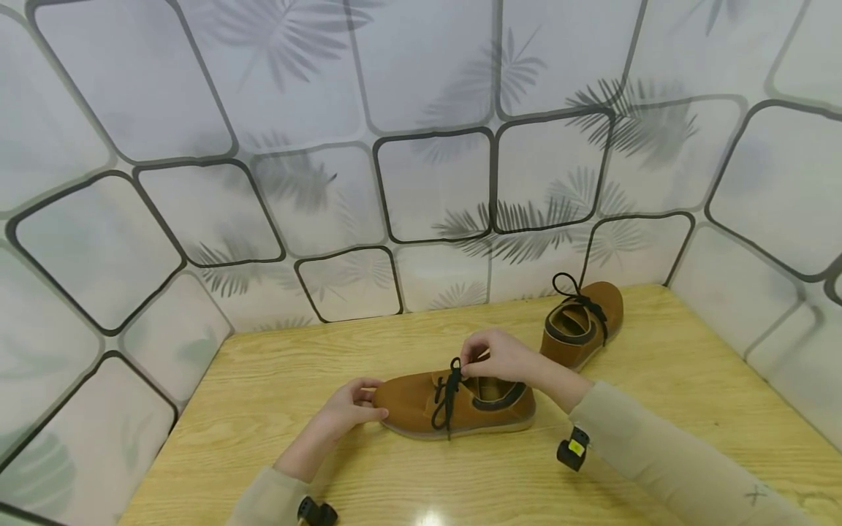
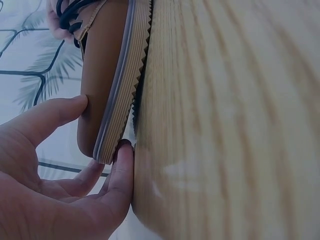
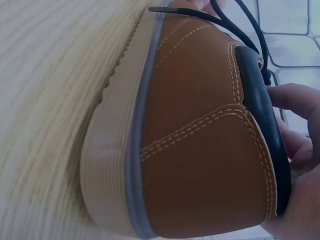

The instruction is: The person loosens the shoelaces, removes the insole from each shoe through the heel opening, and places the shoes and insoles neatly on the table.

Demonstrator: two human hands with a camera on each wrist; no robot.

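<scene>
A brown leather shoe (image 1: 405, 400) lies sole down on the wooden table, toe to the left, its black shoelace (image 1: 450, 394) tied in a bow. At the toe, my left hand (image 1: 343, 409) holds the shoe, with a finger on the upper (image 2: 98, 100) and others low by the sole's front edge. My right hand (image 1: 503, 356) reaches over the opening and pinches the shoelace close to the knot. In the right wrist view, the stitched heel (image 3: 205, 175) fills the middle and hides part of that hand. One lace end (image 3: 165, 9) hangs down the side.
A second brown shoe (image 1: 604, 299) with a black bow stands at the back right, toe pointing away. Patterned cloth walls (image 1: 434, 190) enclose the back and sides of the table (image 1: 276, 365). Small black cameras (image 1: 572, 449) are strapped at both wrists.
</scene>
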